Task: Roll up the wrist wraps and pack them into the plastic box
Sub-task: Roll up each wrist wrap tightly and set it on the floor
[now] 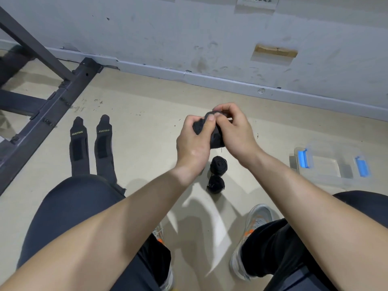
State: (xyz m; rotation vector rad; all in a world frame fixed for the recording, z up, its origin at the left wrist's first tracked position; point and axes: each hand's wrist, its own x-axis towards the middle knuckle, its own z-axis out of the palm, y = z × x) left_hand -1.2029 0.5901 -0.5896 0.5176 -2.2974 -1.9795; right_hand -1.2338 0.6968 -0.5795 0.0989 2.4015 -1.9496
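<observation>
Both hands hold one black wrist wrap [216, 138] in the air above the floor. My left hand [194, 141] grips its left side and my right hand [233, 127] pinches its top, the fabric partly rolled between them. Two rolled black wraps [219, 164] [216, 183] lie on the floor just below my hands. Two flat unrolled wraps [78, 147] [103, 141] with yellow lettering lie side by side to the left, their lower ends hidden by my left knee. A clear plastic box [327, 164] with blue latches stands open at the right.
A dark metal frame [52, 108] runs diagonally across the floor at the left. A grey wall and skirting [210, 78] close off the far side. My knees and grey-orange shoes [252, 227] fill the lower part of the view.
</observation>
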